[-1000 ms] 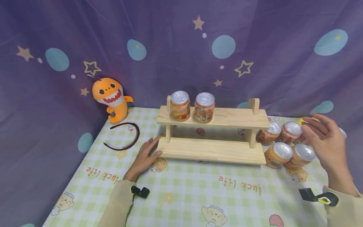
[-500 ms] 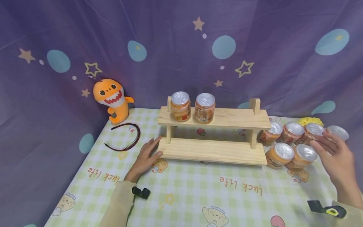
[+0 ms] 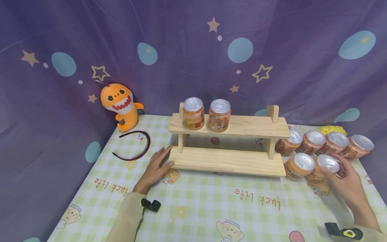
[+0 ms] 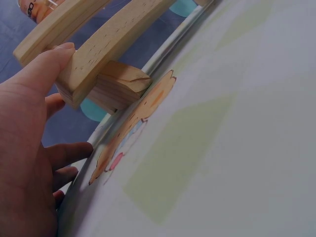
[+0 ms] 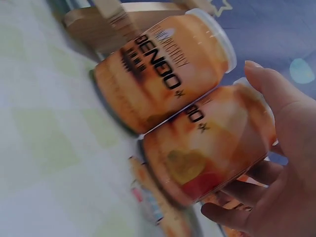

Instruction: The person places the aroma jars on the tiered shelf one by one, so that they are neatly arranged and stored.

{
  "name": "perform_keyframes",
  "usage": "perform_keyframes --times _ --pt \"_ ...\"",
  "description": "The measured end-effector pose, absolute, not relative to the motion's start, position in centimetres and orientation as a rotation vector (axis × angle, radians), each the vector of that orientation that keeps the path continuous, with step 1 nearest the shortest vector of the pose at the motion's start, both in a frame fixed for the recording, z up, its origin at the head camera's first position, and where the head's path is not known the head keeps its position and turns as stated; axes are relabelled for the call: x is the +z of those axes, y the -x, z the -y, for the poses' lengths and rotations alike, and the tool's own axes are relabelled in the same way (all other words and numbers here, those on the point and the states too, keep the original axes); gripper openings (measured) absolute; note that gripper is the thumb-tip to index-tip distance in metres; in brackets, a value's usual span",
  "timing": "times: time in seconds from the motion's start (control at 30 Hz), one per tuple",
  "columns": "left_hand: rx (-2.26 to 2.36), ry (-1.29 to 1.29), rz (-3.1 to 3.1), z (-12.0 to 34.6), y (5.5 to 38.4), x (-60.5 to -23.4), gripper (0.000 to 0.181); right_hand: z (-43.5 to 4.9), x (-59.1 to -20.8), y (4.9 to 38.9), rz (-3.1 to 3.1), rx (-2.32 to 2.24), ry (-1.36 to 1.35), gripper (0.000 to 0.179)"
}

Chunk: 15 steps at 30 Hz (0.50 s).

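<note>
My left hand [image 3: 156, 167] rests at the left end of the lower shelf of a two-tier wooden rack [image 3: 223, 159]. Its thumb [image 4: 54, 61] lies on the shelf's corner and the other fingers are fairly straight. On the upper tier stand two fruit jars [image 3: 194, 114] with silvery lids. To the rack's right, my right hand [image 3: 346, 176] holds the front right fruit jar [image 5: 207, 148], thumb by the lid and fingers curled round the far side. Another fruit jar [image 5: 163, 74], lettered BENBO, stands upright against it on the left.
Behind these stands a row of several more jars [image 3: 336, 143], with a yellow item [image 3: 332, 129] at the back. A toothed headband [image 3: 146, 143] and an orange shark plush [image 3: 124, 106] are on the left. The checked tablecloth [image 3: 205, 208] meets a purple curtain [image 3: 187, 60].
My right hand has moved down from above the back row of jars and come round the front right jar. The left hand stays on the rack's end.
</note>
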<state>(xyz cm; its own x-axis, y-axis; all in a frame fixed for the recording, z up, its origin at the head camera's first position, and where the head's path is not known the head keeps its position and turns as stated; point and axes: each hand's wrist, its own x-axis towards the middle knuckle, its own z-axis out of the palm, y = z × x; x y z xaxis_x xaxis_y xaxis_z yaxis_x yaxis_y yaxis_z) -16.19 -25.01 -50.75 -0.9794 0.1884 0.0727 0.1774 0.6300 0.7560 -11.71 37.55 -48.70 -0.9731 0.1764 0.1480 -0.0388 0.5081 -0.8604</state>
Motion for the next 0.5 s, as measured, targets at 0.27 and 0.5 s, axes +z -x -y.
perform_keyframes --times 0.27,0.5 --pt "1.308 -0.312 -2.822 25.0 16.1 -50.7 0.065 -37.0 -49.6 11.6 2.49 1.453 0.155 0.068" --pt "1.317 -0.314 -2.824 25.0 16.1 -50.8 0.064 -37.1 -50.0 12.0 2.37 1.52 0.2 0.065"
